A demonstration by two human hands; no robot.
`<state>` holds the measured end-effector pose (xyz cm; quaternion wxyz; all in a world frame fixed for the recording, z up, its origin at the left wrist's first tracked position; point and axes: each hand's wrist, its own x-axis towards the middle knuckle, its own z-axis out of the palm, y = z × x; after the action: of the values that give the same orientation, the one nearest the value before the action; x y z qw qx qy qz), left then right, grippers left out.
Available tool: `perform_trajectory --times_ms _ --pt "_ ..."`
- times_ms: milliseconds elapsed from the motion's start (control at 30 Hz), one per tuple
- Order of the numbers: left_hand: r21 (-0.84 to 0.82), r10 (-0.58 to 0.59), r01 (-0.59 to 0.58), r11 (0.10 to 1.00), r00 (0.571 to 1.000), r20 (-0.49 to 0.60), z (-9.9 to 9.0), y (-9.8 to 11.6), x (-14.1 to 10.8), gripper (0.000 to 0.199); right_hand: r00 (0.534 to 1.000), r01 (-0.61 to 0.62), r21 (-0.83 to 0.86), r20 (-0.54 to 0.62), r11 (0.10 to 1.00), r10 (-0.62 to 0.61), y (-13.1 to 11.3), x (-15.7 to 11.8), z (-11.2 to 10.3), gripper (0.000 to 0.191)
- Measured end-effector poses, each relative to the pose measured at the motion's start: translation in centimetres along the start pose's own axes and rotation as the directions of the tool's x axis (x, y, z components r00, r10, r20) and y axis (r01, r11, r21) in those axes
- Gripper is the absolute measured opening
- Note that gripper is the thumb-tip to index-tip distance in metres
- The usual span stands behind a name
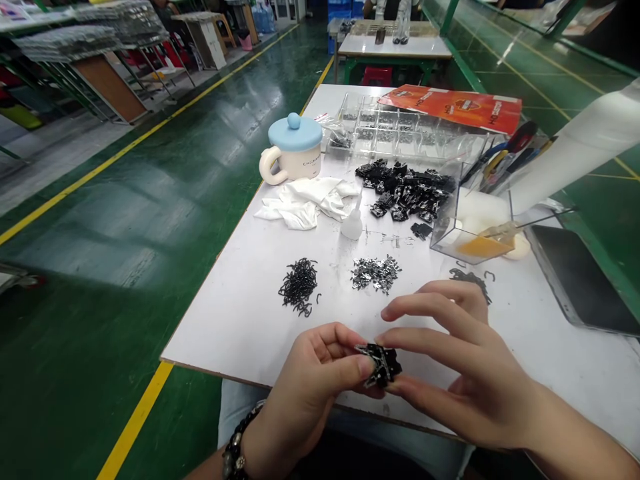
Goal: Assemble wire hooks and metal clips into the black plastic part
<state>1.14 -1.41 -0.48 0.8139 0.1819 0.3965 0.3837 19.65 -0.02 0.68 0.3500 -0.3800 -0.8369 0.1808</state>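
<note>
Left hand (310,380) pinches a clump of black metal clips (383,365) firmly between thumb and fingers, just below a pile of silver clips (375,275); right hand (460,360), fingers spread, touches the clump, its grip unclear; a pile of black wire pieces (299,285) lies left of the silver pile.

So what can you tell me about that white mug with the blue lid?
The mug has a glossy, ceramic-looking cream-white body, dark lettering on its front and a looped handle on the left. Its pale blue lid, topped by a round knob, sits on the rim. It stands upright near the left edge of the white table, just behind a crumpled white cloth.
</note>
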Motion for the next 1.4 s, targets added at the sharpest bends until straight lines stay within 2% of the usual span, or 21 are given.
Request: perform_trajectory --times_ms 700,1067,1400 --pt "-0.088 0.075 -0.073 0.993 0.997 0.019 0.49 -0.42 0.06 0.019 0.995 0.094 -0.008 -0.039 0.995 -0.095 -0.08 -0.11 -0.29 0.015" --pt "-0.114 0.008 0.005 0.993 0.994 0.111 0.34 -0.37 0.15 0.013 0.998 0.059 0.009 -0.038 0.998 -0.059 -0.02 0.07 -0.27 0.016" --pt "-0.134 -0.014 0.030 0.991 0.993 0.115 0.49 -0.21 -0.07 0.009 0.999 0.033 0.012 -0.017 0.999 -0.033 0.15 0.12 -0.32 0.020"
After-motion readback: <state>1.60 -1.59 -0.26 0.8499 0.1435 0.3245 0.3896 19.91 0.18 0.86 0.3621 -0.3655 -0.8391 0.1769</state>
